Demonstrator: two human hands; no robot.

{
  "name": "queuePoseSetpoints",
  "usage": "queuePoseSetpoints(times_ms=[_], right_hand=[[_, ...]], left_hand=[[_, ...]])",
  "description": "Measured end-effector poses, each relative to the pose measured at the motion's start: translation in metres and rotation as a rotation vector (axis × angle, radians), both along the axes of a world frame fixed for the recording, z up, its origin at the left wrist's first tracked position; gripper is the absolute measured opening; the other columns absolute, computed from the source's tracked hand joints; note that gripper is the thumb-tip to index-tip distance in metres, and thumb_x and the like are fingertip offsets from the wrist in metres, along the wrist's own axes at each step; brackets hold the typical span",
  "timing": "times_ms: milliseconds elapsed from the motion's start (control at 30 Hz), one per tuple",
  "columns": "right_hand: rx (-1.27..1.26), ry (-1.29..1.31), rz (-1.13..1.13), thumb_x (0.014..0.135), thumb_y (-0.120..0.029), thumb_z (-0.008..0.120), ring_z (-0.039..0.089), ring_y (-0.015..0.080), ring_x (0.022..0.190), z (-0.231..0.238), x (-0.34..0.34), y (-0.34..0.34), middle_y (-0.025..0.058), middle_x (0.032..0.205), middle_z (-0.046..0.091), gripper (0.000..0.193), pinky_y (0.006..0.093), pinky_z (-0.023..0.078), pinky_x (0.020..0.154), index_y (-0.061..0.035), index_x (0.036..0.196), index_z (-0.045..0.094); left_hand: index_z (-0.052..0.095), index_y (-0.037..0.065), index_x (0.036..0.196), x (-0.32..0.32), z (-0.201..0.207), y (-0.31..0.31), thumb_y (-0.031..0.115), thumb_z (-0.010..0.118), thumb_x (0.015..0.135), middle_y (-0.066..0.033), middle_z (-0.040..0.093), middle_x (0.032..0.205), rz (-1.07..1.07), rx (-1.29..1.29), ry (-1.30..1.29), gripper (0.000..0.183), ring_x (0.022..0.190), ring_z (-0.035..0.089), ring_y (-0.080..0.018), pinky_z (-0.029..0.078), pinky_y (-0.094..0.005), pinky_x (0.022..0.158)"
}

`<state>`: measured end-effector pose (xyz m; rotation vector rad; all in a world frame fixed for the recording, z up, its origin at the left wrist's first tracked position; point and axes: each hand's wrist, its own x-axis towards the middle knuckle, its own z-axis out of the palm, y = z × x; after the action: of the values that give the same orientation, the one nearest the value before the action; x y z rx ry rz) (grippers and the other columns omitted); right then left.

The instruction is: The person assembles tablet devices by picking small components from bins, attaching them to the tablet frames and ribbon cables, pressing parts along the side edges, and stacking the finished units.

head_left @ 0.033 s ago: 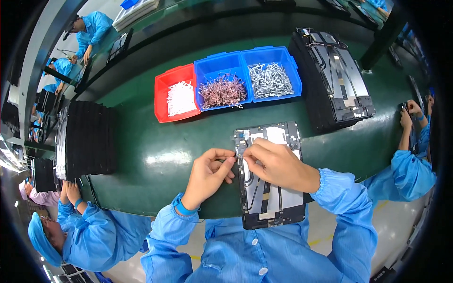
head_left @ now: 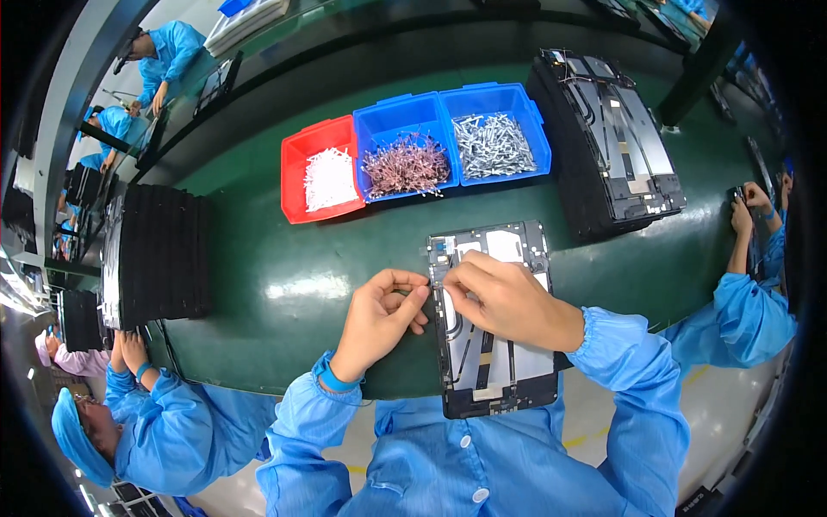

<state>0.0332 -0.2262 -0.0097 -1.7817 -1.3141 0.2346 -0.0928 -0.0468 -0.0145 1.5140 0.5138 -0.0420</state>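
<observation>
An opened tablet [head_left: 536, 366], with its black frame, silver inner plate and dark flat cables bared, lies before me and reaches over the table's near edge. Across its upper part bends my right hand [head_left: 495, 289], thumb and forefinger closed in a pinch near the tablet's left edge. Whatever sits in that pinch is too small to make out. Beside the same edge is my left hand [head_left: 379, 319], a blue band round its wrist. Its fingers are curled, with thumb and forefinger tips close together at the frame; anything between them cannot be made out.
Beyond the tablet stand a red bin [head_left: 295, 185] of small white pieces, a blue bin [head_left: 379, 112] of thin pinkish-brown parts and another blue bin [head_left: 478, 99] of silvery parts. Tablet stacks rise at right [head_left: 637, 129] and left [head_left: 159, 254]. Co-workers sit on both sides.
</observation>
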Motion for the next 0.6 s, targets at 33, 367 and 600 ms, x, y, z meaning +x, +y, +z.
queuePoseSetpoints(times_ms=[33,367,600], right_hand=[[-0.001,0.005,-0.001,0.085,0.000,0.068,0.065,0.0287,0.070,-0.0007,0.0005,0.0005,0.0127,0.086,0.060,0.011,0.0373,0.052,0.059,0.0010,0.094,0.063],[-0.017,-0.059,-0.001,0.086,-0.005,0.067,0.064,0.0317,0.069,-0.0014,0.0013,0.0013,0.0120,0.086,0.057,0.011,0.0407,0.053,0.058,-0.0003,0.092,0.059],[-0.048,-0.070,-0.013,0.085,-0.004,0.068,0.065,0.0306,0.070,-0.0028,0.0012,0.0000,0.0110,0.086,0.059,0.011,0.0396,0.053,0.060,-0.0009,0.094,0.062]], left_hand=[[0.061,-0.005,0.110,0.0018,-0.0004,0.0016,0.011,0.065,0.097,-0.0074,0.069,0.083,-0.019,-0.016,0.023,0.021,0.067,0.066,-0.0100,0.053,-0.0238,0.056],[0.062,-0.003,0.101,0.0082,0.0051,0.0030,0.012,0.067,0.096,-0.0059,0.066,0.070,-0.032,0.004,0.083,0.017,0.058,0.062,-0.0101,0.051,-0.0226,0.053],[0.062,-0.003,0.100,0.0104,0.0063,0.0035,0.010,0.068,0.095,-0.0066,0.066,0.070,-0.052,0.004,0.097,0.015,0.057,0.063,-0.0108,0.051,-0.0229,0.053]])
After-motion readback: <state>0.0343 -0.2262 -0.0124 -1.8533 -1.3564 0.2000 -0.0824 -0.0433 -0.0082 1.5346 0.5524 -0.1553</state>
